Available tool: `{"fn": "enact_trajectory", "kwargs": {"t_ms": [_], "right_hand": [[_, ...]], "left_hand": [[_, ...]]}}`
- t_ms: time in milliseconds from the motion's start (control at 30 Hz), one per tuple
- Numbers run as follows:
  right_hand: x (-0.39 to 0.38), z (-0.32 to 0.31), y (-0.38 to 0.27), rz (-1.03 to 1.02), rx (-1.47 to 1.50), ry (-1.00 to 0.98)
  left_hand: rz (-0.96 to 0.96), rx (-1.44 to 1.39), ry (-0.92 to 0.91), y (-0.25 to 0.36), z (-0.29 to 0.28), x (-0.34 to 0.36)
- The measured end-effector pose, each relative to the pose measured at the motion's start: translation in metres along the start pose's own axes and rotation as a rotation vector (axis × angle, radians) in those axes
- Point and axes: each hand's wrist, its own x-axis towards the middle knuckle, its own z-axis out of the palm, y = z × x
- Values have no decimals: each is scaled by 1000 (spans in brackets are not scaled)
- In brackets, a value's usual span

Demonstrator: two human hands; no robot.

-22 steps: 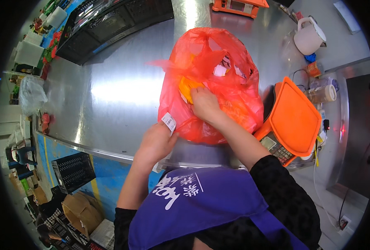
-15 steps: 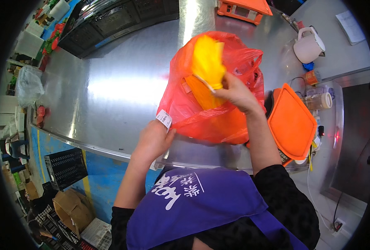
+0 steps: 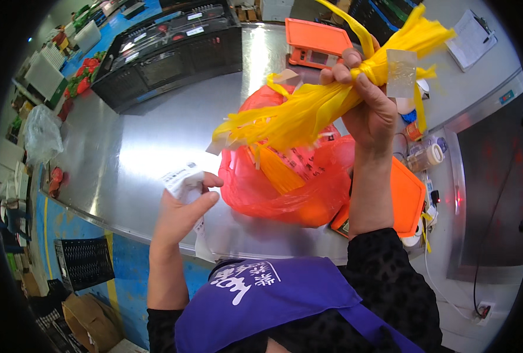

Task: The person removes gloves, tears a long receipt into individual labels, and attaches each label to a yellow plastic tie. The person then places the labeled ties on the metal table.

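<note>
Holding aloft a bundle of yellow strips (image 3: 300, 115), gathered tight at a knot and fanned loose toward the left, with shorter ends jutting past the grip on the other side. Closed around the knot with the right hand (image 3: 370, 112), pressing thumb against fingers. Next to those fingertips, a translucent tag (image 3: 401, 73); cannot tell how fastened. Below and left of the fanned end, clear of it, carrying a printed white label strip (image 3: 182, 179) across the fingers of the left hand (image 3: 178, 215), with thumb and forefinger a little apart at the tips. Under the bundle in this view, an open red plastic bag (image 3: 244, 191) on the metal table (image 3: 132, 117), with more yellow strips (image 3: 276, 173) inside; cannot tell whether brushed by the loose ends above. Judging by this, at the step of handling one bundle outside the bag, with label strip at hand. Calling next, as a judgement, for a steady grip on the knot, care with trailing ends, and free thumb and forefinger on the left for any work with the label strip. Farther out, just right of the bag, an orange-topped scale (image 3: 405, 197); beyond the bag, a second orange scale (image 3: 317, 38); toward the far left, a black crate (image 3: 167, 67).
</note>
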Motion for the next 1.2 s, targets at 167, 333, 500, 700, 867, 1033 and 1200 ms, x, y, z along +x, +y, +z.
{"fn": "enact_trajectory", "kwargs": {"t_ms": [167,333,500,700,867,1033,1200], "right_hand": [[-1,51,49,214,108,-12],[-22,122,114,411,207,-35],[-24,167,140,605,167,60],[-12,167,158,473,-624,-290],[1,193,153,190,-863,191],[0,256,173,-216,-1197,-401],[-2,279,209,-137,-1331,-317]], "left_hand": [[151,-202,118,48,-10,-19],[392,-143,130,54,5,-12],[99,-202,175,46,-4,-36],[-65,-214,211,35,-67,-67],[30,85,340,26,-123,-87],[154,379,436,15,-143,-92],[124,219,329,11,-157,-97]]}}
